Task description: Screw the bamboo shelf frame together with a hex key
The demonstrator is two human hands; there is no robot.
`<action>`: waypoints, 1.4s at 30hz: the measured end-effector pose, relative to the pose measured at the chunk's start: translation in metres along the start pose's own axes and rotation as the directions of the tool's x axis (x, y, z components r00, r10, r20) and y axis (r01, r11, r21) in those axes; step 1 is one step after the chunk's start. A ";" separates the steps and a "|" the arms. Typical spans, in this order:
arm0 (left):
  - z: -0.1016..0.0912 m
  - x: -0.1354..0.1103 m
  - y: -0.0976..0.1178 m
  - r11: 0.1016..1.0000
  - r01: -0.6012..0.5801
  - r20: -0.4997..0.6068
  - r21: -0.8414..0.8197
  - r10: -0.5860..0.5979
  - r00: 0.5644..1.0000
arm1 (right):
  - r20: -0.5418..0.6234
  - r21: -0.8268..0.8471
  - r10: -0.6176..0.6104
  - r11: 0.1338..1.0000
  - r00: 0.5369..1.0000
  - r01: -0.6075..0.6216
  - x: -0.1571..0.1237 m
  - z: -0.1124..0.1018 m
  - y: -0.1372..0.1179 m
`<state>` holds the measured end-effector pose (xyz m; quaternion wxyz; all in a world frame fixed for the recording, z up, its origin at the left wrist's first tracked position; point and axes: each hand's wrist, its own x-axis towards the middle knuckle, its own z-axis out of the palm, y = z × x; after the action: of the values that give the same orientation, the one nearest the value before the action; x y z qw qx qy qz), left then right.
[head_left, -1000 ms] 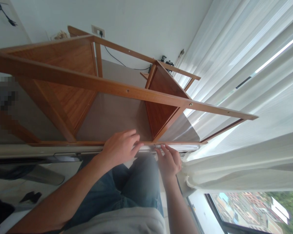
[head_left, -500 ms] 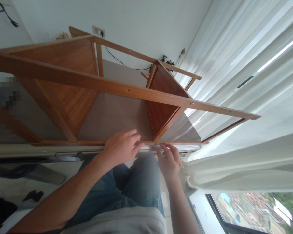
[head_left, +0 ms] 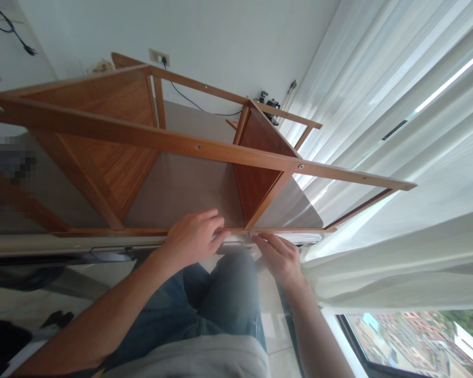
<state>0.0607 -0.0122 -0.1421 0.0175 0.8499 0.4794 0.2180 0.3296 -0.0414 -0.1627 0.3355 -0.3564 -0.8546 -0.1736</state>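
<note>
A wooden shelf frame (head_left: 208, 152) with slanting wood panels stands in front of me on a grey-brown tabletop (head_left: 193, 181). Its nearest rail (head_left: 134, 231) runs along the table's front edge. My left hand (head_left: 195, 236) is curled over this rail, fingers bent on the far side and thumb pointing right along it. To its right, my right hand (head_left: 278, 254) is closed in a pinch at the rail, just below the foot of the smaller panel (head_left: 256, 184). A thin, small thing seems to show at its fingertips, too small to name.
White curtains (head_left: 378, 131) hang along the right, near the frame's end. A cord runs from a wall outlet (head_left: 158, 56) behind the frame. Small black equipment (head_left: 271, 107) stands at the back. My legs (head_left: 220, 294) are under the table edge.
My right hand has turned about its fingertips, the wrist and forearm swinging right while the pinch stays near the same spot. My left hand has barely moved.
</note>
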 end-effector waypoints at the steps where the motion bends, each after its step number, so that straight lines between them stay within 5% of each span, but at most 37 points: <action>1: 0.000 0.000 0.000 1.000 0.001 0.001 -0.005 -0.001 1.000 | 0.005 0.009 -0.006 1.000 1.000 0.006 0.000 -0.001 -0.001; 10: -0.004 -0.005 -0.001 1.000 -0.016 0.024 -0.008 0.016 1.000 | -0.065 0.121 0.035 0.992 0.997 -0.027 -0.007 -0.005 -0.006; 15: -0.004 -0.005 0.001 0.999 -0.030 0.003 0.038 0.030 1.000 | -0.128 0.224 0.212 0.958 0.969 -0.180 -0.018 -0.001 -0.006; 18: -0.003 -0.005 0.003 0.995 -0.045 -0.009 0.084 0.046 0.999 | -0.140 0.322 0.416 0.877 0.898 -0.356 -0.029 0.005 -0.020; 22: -0.001 -0.004 0.004 0.987 -0.094 0.018 0.129 0.092 0.996 | -0.028 0.494 0.657 0.664 0.753 -0.561 -0.040 0.017 -0.051; 26: -0.001 -0.001 0.003 0.986 -0.130 0.038 0.101 0.126 0.991 | 0.092 0.598 0.763 0.472 0.640 -0.648 -0.048 0.028 -0.074; 30: -0.005 0.002 0.008 0.986 -0.141 0.041 0.091 0.138 0.990 | 0.170 0.626 0.798 0.365 0.578 -0.689 -0.052 0.034 -0.084; 36: -0.006 0.001 0.010 0.989 -0.124 0.044 0.080 0.121 0.992 | 0.150 0.616 0.779 0.408 0.609 -0.674 -0.048 0.025 -0.085; 42: -0.004 0.001 0.006 0.994 -0.100 0.054 0.037 0.098 0.994 | -0.091 0.408 0.626 0.733 0.774 -0.545 -0.037 0.018 -0.066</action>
<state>0.0650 -0.0151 -0.1366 0.0022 0.8783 0.4402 0.1866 0.2923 -0.0952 -0.2052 0.5255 -0.5195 -0.6709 0.0620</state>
